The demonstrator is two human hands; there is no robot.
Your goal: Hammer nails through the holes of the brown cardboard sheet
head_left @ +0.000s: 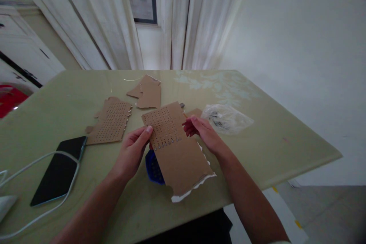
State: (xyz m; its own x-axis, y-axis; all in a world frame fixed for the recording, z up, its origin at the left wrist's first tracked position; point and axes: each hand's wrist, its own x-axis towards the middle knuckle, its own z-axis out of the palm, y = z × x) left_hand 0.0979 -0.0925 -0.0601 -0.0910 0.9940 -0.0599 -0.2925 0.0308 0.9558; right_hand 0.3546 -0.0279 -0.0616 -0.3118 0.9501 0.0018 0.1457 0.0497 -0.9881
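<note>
A torn piece of brown cardboard [183,164] with rows of small holes is held up at a tilt over the table. My left hand [131,150] grips its left edge, thumb on top and fingers underneath. Along the lowest row of holes sit several small greyish dots. By the cardboard's right edge, my right hand [201,127] is closed in a pinch; a thin tip shows at its fingers, too small to name. Partly hidden under the cardboard is a blue tray [153,167] with small dark pieces in it.
Left of my hands lies another perforated cardboard piece [110,122], with torn cardboard scraps [150,93] behind. A clear plastic bag [228,118] is on the right. At the left are a black tablet [58,175] and a white cable [73,177] crossing it.
</note>
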